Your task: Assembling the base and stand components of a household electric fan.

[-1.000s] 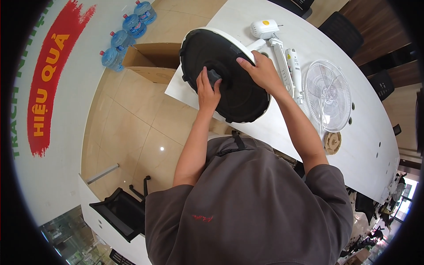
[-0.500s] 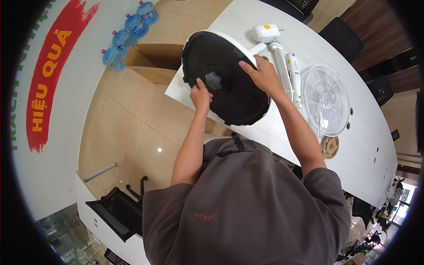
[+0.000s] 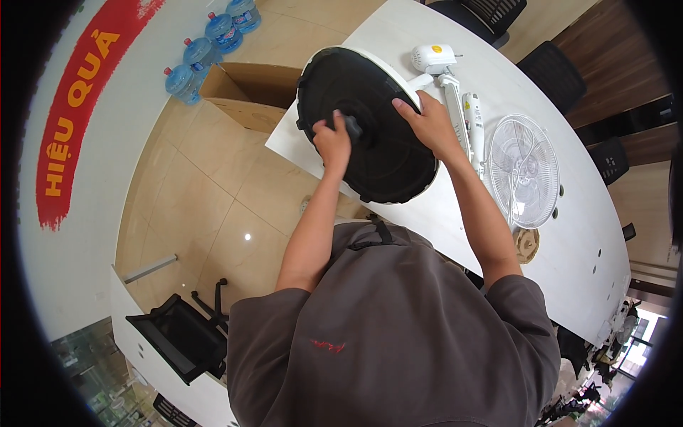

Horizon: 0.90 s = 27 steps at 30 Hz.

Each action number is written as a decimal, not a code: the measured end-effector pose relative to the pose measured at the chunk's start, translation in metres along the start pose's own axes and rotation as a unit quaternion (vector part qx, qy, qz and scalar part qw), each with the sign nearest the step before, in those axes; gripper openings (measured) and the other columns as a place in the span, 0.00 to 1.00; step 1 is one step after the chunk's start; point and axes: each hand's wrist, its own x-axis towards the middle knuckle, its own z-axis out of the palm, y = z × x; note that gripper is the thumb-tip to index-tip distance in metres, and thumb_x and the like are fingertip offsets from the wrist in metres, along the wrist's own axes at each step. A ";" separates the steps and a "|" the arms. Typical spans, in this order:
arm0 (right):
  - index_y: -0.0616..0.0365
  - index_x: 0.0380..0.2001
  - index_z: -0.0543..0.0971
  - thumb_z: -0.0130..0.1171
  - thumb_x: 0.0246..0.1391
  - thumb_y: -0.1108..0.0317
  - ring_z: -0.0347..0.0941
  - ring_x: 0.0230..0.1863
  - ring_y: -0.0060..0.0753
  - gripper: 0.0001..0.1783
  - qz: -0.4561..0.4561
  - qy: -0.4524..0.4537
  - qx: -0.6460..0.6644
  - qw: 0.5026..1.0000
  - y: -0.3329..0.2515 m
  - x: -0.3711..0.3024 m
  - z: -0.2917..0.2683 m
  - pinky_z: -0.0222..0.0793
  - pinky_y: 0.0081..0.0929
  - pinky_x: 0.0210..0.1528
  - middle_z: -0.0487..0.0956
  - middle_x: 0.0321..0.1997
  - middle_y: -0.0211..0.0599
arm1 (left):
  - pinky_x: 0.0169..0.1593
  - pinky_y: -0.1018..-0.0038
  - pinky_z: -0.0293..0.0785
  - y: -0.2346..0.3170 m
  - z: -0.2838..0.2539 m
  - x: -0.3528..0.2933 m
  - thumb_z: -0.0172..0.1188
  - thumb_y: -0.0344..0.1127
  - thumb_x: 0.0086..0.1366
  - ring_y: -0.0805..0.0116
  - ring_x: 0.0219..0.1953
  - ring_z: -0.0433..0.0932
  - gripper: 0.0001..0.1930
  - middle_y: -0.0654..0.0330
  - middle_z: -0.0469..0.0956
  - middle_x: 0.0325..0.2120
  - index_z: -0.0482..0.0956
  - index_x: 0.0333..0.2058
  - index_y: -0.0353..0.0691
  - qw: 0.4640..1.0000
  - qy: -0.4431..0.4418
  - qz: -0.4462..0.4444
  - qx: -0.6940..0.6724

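Observation:
A round fan base (image 3: 388, 167) is tipped up so its black underside faces me, with its white rim along the far and right edges. My right hand (image 3: 435, 128) grips that rim on the right, thumb over the black side. At the middle of the underside sits a grey lobed knob (image 3: 353, 129). The fingers of my left hand (image 3: 334, 144) are at the knob's left side, bent and slightly smeared by motion. Beyond the base on the white table (image 3: 583, 235) lie a white fan motor head (image 3: 432, 58) and a white stand piece (image 3: 453, 107).
A round wire fan cage (image 3: 525, 171) and a brown moulded disc (image 3: 526, 245) lie to the right on the table. An open cardboard box (image 3: 245, 107) stands on the floor left of the table, near several blue water bottles (image 3: 201, 53). Black chairs (image 3: 551, 75) line the far side.
My left hand has shifted right and slightly up against the knob, its fingers now bent differently. My right hand keeps its hold on the rim. The whole view has turned slightly.

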 end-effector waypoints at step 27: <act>0.69 0.34 0.76 0.58 0.53 0.49 0.77 0.28 0.43 0.27 -0.004 -0.016 0.039 0.999 -0.001 0.003 0.003 0.69 0.35 0.33 0.78 0.24 0.51 | 0.47 0.65 0.70 -0.032 -0.006 -0.012 0.62 0.44 0.59 0.48 0.46 0.73 0.29 0.44 0.70 0.46 0.65 0.53 0.33 0.957 -0.056 0.285 -0.004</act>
